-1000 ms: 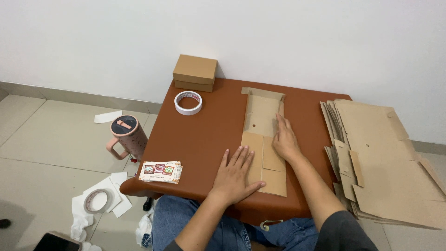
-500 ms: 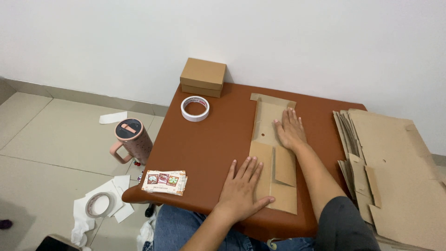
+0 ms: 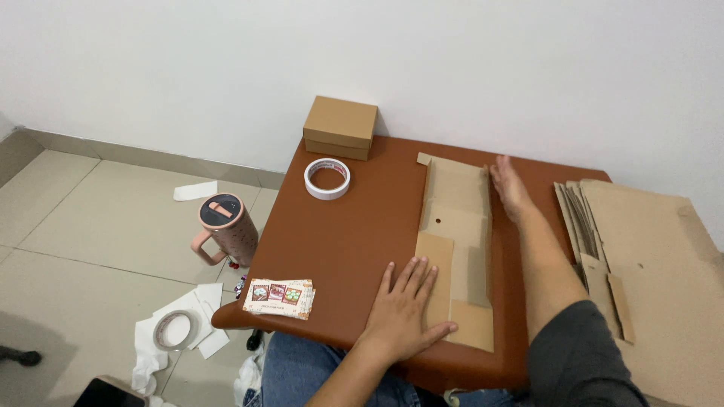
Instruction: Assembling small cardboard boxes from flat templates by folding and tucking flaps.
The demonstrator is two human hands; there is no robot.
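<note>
A flat brown cardboard blank [image 3: 455, 234] lies on the brown table [image 3: 354, 241], and all other places are told here from this blank. The left hand [image 3: 405, 309] rests flat on its near left corner, fingers [image 3: 413, 275] spread and released, pressing down and grasping nothing. The right hand [image 3: 511, 188] lies at its far right edge, open as well, with the palm turned against the raised side flap; it does not clench anything. The blank looks light and thin, stiff along its panels but weak at the scored fold lines, so it will probably bend there easily and may slide on the smooth table if it is not held down. A good place to hold seems to be the long side flaps or the edges, not the middle. To the left of the blank lies a roll of tape [image 3: 327, 179], and behind that a small closed cardboard box [image 3: 340, 126]. To the near left is a stack of picture cards [image 3: 279, 298]. To the right lies a pile of more flat cardboard sheets [image 3: 648, 249].
</note>
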